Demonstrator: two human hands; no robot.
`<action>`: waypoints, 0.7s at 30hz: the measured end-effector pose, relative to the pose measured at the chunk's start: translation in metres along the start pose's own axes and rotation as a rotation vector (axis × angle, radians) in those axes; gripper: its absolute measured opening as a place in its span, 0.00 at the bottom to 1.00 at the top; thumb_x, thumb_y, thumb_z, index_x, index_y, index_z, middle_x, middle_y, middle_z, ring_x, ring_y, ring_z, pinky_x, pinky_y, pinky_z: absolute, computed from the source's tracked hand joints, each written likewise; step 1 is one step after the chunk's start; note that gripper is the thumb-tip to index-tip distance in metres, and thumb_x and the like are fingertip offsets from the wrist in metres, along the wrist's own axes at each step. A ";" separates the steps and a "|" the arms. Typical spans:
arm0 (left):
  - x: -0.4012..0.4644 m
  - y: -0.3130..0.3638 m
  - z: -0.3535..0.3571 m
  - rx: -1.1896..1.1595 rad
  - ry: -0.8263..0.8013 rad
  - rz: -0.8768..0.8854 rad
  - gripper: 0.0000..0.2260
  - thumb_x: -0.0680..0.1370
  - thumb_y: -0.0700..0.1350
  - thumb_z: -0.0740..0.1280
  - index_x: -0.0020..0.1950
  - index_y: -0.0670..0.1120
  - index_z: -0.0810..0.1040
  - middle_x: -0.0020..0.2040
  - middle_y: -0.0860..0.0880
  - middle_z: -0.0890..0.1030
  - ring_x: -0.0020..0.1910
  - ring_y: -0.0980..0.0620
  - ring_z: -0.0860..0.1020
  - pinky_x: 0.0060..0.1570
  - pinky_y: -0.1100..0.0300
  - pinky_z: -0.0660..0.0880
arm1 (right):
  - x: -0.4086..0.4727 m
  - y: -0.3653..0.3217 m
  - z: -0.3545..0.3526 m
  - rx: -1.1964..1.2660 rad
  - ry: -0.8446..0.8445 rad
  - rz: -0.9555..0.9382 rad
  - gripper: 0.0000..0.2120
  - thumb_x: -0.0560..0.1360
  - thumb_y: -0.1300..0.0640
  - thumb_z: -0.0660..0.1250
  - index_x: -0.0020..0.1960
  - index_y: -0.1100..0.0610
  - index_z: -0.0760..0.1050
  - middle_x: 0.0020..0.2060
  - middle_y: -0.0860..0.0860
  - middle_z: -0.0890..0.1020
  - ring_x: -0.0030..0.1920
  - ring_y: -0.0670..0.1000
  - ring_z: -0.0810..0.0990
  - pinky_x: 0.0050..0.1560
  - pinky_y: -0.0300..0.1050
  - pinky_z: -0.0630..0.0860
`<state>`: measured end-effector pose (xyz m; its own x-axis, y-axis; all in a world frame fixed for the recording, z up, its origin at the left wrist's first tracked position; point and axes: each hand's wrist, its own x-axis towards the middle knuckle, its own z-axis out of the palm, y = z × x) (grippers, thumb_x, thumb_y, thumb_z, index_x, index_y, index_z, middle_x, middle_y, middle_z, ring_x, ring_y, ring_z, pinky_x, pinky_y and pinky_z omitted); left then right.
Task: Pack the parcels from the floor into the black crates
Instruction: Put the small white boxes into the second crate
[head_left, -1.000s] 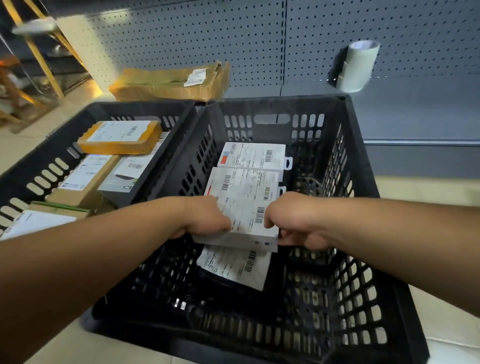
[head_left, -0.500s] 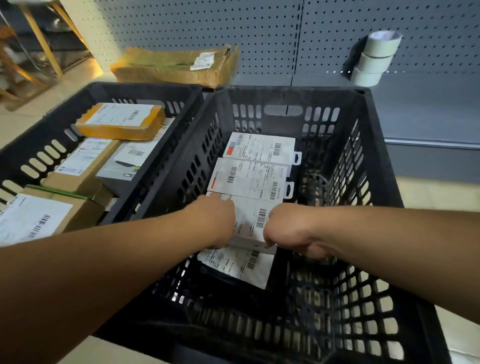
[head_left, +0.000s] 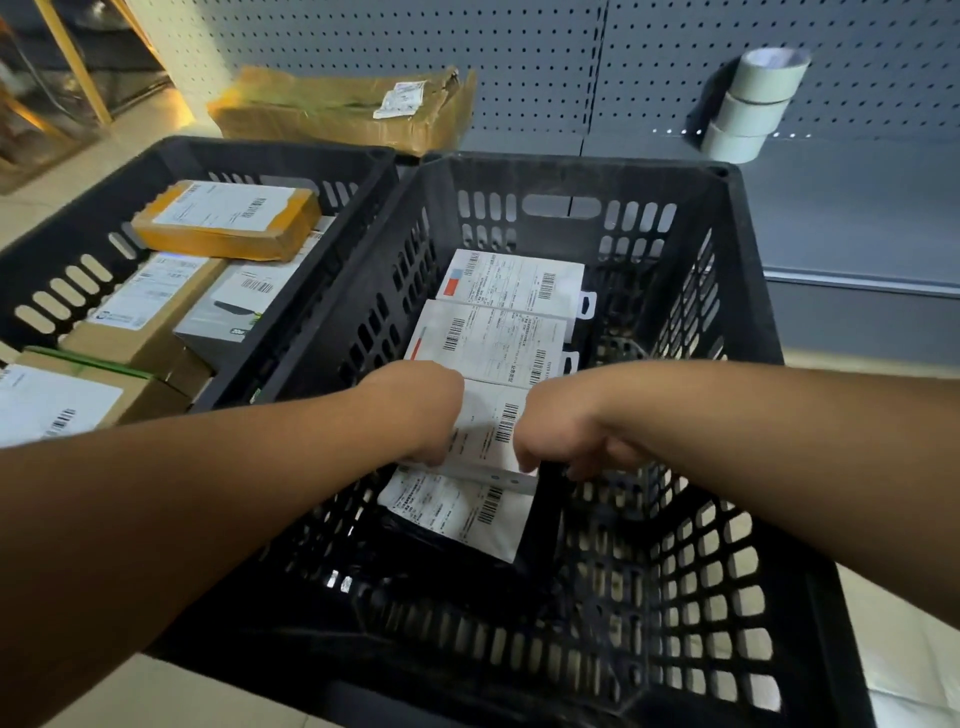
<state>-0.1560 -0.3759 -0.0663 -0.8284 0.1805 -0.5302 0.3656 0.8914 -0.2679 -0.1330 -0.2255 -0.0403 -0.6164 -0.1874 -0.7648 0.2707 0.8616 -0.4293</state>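
Both my hands reach into the right black crate (head_left: 737, 249). My left hand (head_left: 421, 410) and my right hand (head_left: 561, 431) grip the two sides of a flat white labelled parcel (head_left: 493, 426), low in the crate. Two similar white parcels (head_left: 506, 283) (head_left: 488, 340) lie in a row behind it. A black parcel with a white label (head_left: 457, 506) lies under its near edge. The left black crate (head_left: 78, 218) holds several boxes, with an orange-taped box (head_left: 228, 218) on top.
A worn cardboard box (head_left: 337, 104) sits on the floor behind the crates, against a grey pegboard wall. Three tape rolls (head_left: 753, 98) are stacked on a low grey shelf at the right. Tan floor shows at the far left and lower right.
The white parcel held in both hands has sunk lower into the right crate, uncovering the second parcel behind it. The view has tilted and shifted slightly.
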 end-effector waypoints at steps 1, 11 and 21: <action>0.001 0.000 -0.002 0.005 -0.011 0.000 0.21 0.72 0.51 0.76 0.59 0.47 0.72 0.48 0.50 0.77 0.47 0.48 0.78 0.43 0.54 0.78 | -0.002 0.002 -0.005 0.053 0.024 -0.010 0.18 0.81 0.60 0.64 0.69 0.54 0.67 0.57 0.55 0.72 0.48 0.55 0.74 0.33 0.39 0.76; 0.000 0.012 -0.049 0.079 -0.060 0.008 0.11 0.82 0.50 0.62 0.49 0.45 0.80 0.49 0.47 0.82 0.45 0.50 0.81 0.48 0.54 0.78 | -0.066 0.052 -0.081 0.698 0.338 -0.416 0.11 0.76 0.63 0.70 0.58 0.58 0.78 0.55 0.57 0.82 0.52 0.55 0.84 0.47 0.44 0.83; -0.026 0.114 -0.166 -1.022 0.613 0.095 0.18 0.77 0.58 0.66 0.66 0.57 0.74 0.47 0.55 0.80 0.42 0.55 0.78 0.41 0.57 0.75 | -0.122 0.184 -0.147 0.608 0.851 -0.453 0.04 0.77 0.57 0.67 0.51 0.52 0.79 0.48 0.50 0.83 0.46 0.49 0.81 0.57 0.48 0.80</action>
<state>-0.1633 -0.2098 0.0499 -0.9823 0.1846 0.0329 0.1596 0.7315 0.6629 -0.1164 0.0254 0.0441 -0.9875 0.1575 -0.0058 0.0663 0.3818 -0.9219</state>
